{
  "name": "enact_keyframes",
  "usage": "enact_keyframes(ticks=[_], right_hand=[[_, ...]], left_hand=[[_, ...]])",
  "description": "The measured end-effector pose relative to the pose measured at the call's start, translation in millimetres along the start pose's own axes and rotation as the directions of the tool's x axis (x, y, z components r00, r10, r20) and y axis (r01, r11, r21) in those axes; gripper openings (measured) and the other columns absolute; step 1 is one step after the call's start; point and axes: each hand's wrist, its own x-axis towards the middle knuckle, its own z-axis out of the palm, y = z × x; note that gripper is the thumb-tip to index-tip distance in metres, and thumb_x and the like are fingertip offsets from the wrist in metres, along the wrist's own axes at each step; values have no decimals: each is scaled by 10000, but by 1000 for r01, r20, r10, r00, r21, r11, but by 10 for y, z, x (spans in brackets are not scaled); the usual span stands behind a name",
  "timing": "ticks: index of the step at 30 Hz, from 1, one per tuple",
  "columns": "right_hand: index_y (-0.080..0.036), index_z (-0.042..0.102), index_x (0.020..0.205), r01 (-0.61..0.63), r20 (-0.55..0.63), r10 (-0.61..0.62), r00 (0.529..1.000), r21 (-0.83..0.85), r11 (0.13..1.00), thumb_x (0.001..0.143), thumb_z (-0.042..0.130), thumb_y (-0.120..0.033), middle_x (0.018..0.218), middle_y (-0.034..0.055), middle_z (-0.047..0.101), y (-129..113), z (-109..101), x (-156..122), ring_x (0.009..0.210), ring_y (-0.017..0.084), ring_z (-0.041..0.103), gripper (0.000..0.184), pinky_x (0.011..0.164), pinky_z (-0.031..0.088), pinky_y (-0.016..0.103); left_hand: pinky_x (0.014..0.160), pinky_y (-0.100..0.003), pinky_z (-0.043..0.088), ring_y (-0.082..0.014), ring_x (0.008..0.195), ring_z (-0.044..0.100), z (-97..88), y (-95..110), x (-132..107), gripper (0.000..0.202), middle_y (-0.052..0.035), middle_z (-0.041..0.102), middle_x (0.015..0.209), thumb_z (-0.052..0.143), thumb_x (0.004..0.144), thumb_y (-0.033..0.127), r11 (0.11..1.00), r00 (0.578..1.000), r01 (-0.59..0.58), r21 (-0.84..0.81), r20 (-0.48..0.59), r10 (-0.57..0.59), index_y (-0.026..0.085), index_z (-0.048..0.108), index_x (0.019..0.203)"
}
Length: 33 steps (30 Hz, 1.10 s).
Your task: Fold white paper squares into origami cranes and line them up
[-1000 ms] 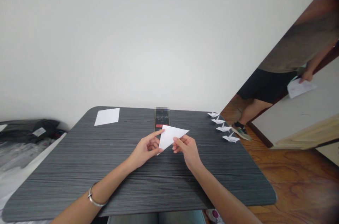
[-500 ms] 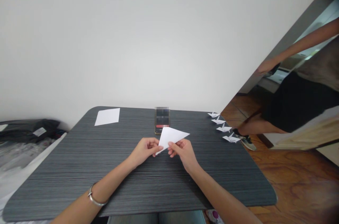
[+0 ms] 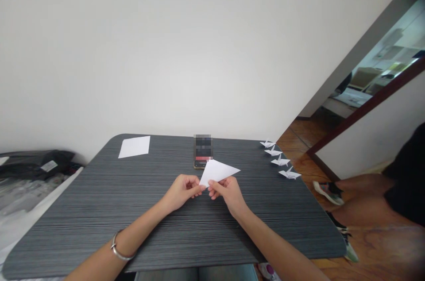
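A folded sheet of white paper (image 3: pixel 219 171), roughly triangular with one point to the right, is held up over the table between both hands. My left hand (image 3: pixel 184 191) pinches its lower left corner between thumb and fingers. Along the lower edge, my right hand (image 3: pixel 228 191) grips it, thumb on top and fingers curled beneath. Just behind the paper is a phone (image 3: pixel 203 150) with a blurred screen, its lower right part covered by the paper.
The dark, wood-grained table (image 3: pixel 159 232) meets a white wall. A flat white sheet (image 3: pixel 134 146) lies at the back left. Several folded paper cranes (image 3: pixel 280 161) line the right edge. Plastic-wrapped bags (image 3: pixel 36 170) sit at left; a person's legs (image 3: pixel 361 201) are at right.
Both hands have drawn closer together at the paper's lower left corner, and the paper has shifted slightly right. The other person has moved nearer along the table's right side.
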Motion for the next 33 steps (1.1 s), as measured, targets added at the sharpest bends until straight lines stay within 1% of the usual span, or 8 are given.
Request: enact_keyframes(ticks=[5,10,16,20,24,27,33], right_hand=[[-95,657,558,7,-11,-7,1000,2,1000,596,717,-315,482,34,633,4,-3,9,369,87,539,232,368,459,173],[-105,650,542,33,-44,-33,998,7,999,592,722,-320,466,27,625,-35,-31,11,368,94,539,232,367,457,184],[-119,635,573,81,-123,-76,989,29,996,581,734,-329,491,21,634,-84,-107,44,381,101,545,232,369,459,199],[-122,630,625,131,-176,-121,977,47,990,613,720,-333,500,15,635,-111,-183,75,396,95,549,229,387,462,194],[-132,600,603,166,-202,-149,968,68,984,637,709,-319,506,2,628,-159,-219,73,410,83,547,220,398,460,178],[-138,580,593,167,-205,-146,968,86,982,639,710,-314,508,-5,625,-174,-213,65,414,79,544,224,405,459,173],[-130,593,620,140,-151,-129,980,66,988,642,705,-330,501,-2,623,-119,-164,62,400,81,542,231,390,455,175]], left_hand=[[456,-180,349,-75,470,468,0,21,-5,322,6,561,531,593,708,410,1000,1000,-5,21,1,5,114,539,594],[447,-174,352,-69,456,465,-18,30,-8,318,14,550,521,601,699,411,1000,1000,19,-5,6,-19,112,539,610],[448,-172,346,-67,455,467,-62,47,-28,308,13,559,520,617,685,398,999,999,36,-32,-3,-36,112,540,603],[455,-175,348,-66,460,467,-100,31,-39,299,15,556,521,620,685,388,998,999,40,-39,-2,-40,111,539,605],[466,-177,355,-65,469,470,-127,14,-47,281,13,560,533,619,692,370,998,999,43,-45,4,-43,106,549,624],[470,-178,358,-66,474,475,-131,15,-50,274,9,567,542,616,697,362,998,999,47,-46,12,-46,104,552,629],[456,-173,349,-63,462,471,-105,13,-35,278,12,567,538,617,694,362,998,999,43,-45,-11,-44,109,538,609]])
